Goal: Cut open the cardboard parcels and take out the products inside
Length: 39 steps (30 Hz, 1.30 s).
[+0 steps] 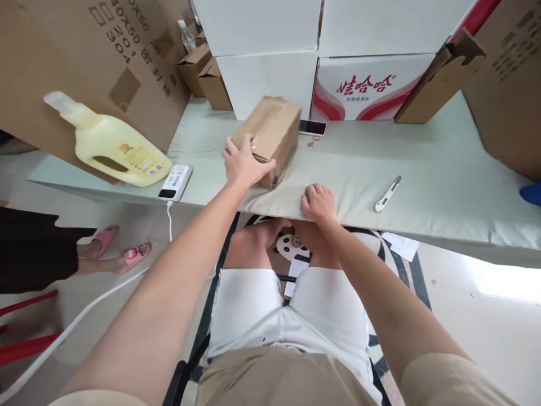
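Note:
A closed brown cardboard box (pixel 273 127) stands slightly tilted near the table's front edge. My left hand (pixel 245 160) grips its near left end, with the thumb across the front and the fingers over the top and side. To the right of the box, my right hand (pixel 320 202) rests at the edge of the cloth-covered table (pixel 350 160), its fingers curled and nothing visible in them. Further right lies a white utility knife (pixel 387 194), apart from both hands. Behind the box, a phone (pixel 313 128) is partly hidden.
White cartons (pixel 266 79) are stacked at the back, with small brown boxes (pixel 215 84) beside them. On the left are a yellow detergent bottle (pixel 120 146) and a white device (pixel 175 181) with a cable. Large cardboard boxes (pixel 507 84) flank the table. Another person's feet (pixel 131 256) show at left.

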Tool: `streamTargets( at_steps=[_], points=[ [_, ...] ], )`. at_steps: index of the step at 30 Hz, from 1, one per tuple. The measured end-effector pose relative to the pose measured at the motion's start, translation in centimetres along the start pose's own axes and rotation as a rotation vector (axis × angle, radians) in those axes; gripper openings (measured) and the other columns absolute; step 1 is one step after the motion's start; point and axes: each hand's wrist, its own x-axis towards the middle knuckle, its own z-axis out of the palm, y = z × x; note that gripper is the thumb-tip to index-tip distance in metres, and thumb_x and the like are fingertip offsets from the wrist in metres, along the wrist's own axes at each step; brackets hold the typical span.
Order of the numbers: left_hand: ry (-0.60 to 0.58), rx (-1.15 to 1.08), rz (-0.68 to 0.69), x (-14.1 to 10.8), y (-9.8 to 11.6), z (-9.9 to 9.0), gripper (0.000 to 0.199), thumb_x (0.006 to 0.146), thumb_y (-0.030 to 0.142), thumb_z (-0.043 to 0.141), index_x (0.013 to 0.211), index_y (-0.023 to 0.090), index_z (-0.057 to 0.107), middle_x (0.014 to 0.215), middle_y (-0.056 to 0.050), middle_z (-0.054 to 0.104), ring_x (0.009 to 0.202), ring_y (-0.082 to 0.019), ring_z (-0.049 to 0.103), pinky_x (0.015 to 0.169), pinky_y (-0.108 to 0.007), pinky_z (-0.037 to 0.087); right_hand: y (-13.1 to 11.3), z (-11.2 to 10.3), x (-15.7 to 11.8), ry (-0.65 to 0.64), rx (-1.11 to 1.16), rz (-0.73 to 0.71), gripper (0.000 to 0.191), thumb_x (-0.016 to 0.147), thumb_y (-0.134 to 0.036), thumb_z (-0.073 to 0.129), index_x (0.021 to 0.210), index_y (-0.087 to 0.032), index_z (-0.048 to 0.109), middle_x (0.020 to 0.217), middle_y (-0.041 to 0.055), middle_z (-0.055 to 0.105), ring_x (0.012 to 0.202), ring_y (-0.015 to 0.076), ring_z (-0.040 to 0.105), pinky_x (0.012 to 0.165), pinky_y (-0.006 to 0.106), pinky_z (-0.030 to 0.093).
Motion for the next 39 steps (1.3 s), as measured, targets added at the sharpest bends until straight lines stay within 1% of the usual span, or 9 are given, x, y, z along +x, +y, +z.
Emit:
streamTargets(
  at_steps=[3, 6, 11, 19, 24, 30, 33, 36, 39],
  points=[
    [-0.073, -0.001, 0.142, -2.4, 1.3, 0.3, 0.089, 0.064, 0.045, 0.086, 0.143, 0.023, 0.051, 0.159, -0.02, 0.03, 0.149, -0.049, 0.031, 0.124, -0.061, 0.028, -0.1, -0.1, 0.0, 0.001, -0.018, 0.035, 0.034, 0.1, -0.031, 0.037, 0.112, -0.015, 0.064, 0.121, 0.019, 0.065, 0.111, 0.0315, 0.054, 0.095, 0.042, 0.036],
    [-0.103, 0.001, 0.189, -3.2, 1.8, 0.2, 0.088, 0.066, 0.045, 0.085, 0.144, 0.021, 0.051, 0.16, -0.021, 0.029, 0.149, -0.048, 0.032, 0.123, -0.059, 0.03, -0.5, -0.4, 0.0, 0.012, -0.021, 0.042, 0.032, 0.099, -0.031, 0.039, 0.109, -0.015, 0.064, 0.118, 0.0183, 0.064, 0.109, 0.0308, 0.053, 0.093, 0.041, 0.036],
    [-0.114, -0.016, 0.209, -2.5, 1.3, 0.5, 0.088, 0.066, 0.044, 0.085, 0.144, 0.02, 0.051, 0.159, -0.022, 0.031, 0.152, -0.047, 0.028, 0.124, -0.057, 0.03, -0.6, -0.4, 0.2, 0.022, -0.01, 0.044, 0.031, 0.1, -0.033, 0.042, 0.107, -0.016, 0.066, 0.116, 0.0166, 0.065, 0.109, 0.03, 0.054, 0.092, 0.041, 0.036],
    [-0.097, -0.082, 0.231, -1.8, 0.4, 1.7, 0.091, 0.062, 0.043, 0.086, 0.142, 0.023, 0.048, 0.161, -0.02, 0.029, 0.157, -0.044, 0.023, 0.126, -0.059, 0.026, -0.3, -0.2, 0.3, 0.026, 0.011, 0.034, 0.033, 0.1, -0.033, 0.04, 0.107, -0.015, 0.066, 0.117, 0.0177, 0.064, 0.111, 0.0304, 0.053, 0.092, 0.041, 0.035],
    [-0.061, -0.109, 0.231, -1.7, 0.1, 2.0, 0.091, 0.06, 0.043, 0.086, 0.141, 0.024, 0.05, 0.162, -0.02, 0.029, 0.156, -0.042, 0.026, 0.125, -0.056, 0.029, -0.3, -0.3, 0.2, 0.027, 0.01, 0.033, 0.033, 0.101, -0.034, 0.04, 0.106, -0.016, 0.066, 0.117, 0.0169, 0.064, 0.111, 0.0296, 0.054, 0.092, 0.041, 0.036],
    [-0.059, -0.125, 0.237, -1.6, -0.1, 2.0, 0.093, 0.058, 0.044, 0.088, 0.141, 0.025, 0.051, 0.163, -0.02, 0.028, 0.156, -0.044, 0.026, 0.123, -0.057, 0.032, -0.4, -0.5, 0.5, 0.018, 0.037, 0.018, 0.031, 0.099, -0.035, 0.042, 0.104, -0.017, 0.066, 0.115, 0.0167, 0.064, 0.108, 0.0301, 0.054, 0.093, 0.042, 0.037],
    [-0.046, -0.124, 0.262, -0.7, -0.8, 2.0, 0.093, 0.057, 0.046, 0.089, 0.14, 0.024, 0.051, 0.162, -0.02, 0.03, 0.154, -0.045, 0.031, 0.123, -0.057, 0.033, -0.3, -0.4, 0.6, 0.028, 0.073, -0.005, 0.029, 0.098, -0.036, 0.043, 0.101, -0.018, 0.065, 0.114, 0.0161, 0.065, 0.108, 0.0301, 0.054, 0.093, 0.042, 0.037],
    [-0.032, -0.136, 0.316, 0.2, -2.2, 2.2, 0.094, 0.055, 0.051, 0.089, 0.137, 0.025, 0.052, 0.16, -0.019, 0.032, 0.153, -0.044, 0.032, 0.124, -0.057, 0.032, -0.2, -0.1, 0.5, 0.037, 0.134, -0.033, 0.025, 0.097, -0.035, 0.045, 0.1, -0.02, 0.064, 0.11, 0.0129, 0.066, 0.106, 0.0272, 0.057, 0.094, 0.039, 0.04],
    [0.009, -0.194, 0.391, 0.6, -3.8, 2.7, 0.095, 0.054, 0.068, 0.083, 0.134, 0.026, 0.053, 0.153, -0.017, 0.038, 0.153, -0.04, 0.032, 0.126, -0.057, 0.031, 0.3, -0.7, 0.3, 0.062, 0.216, -0.004, 0.025, 0.098, -0.031, 0.041, 0.102, -0.02, 0.064, 0.104, 0.0096, 0.068, 0.101, 0.0227, 0.06, 0.091, 0.034, 0.043]
  ],
)
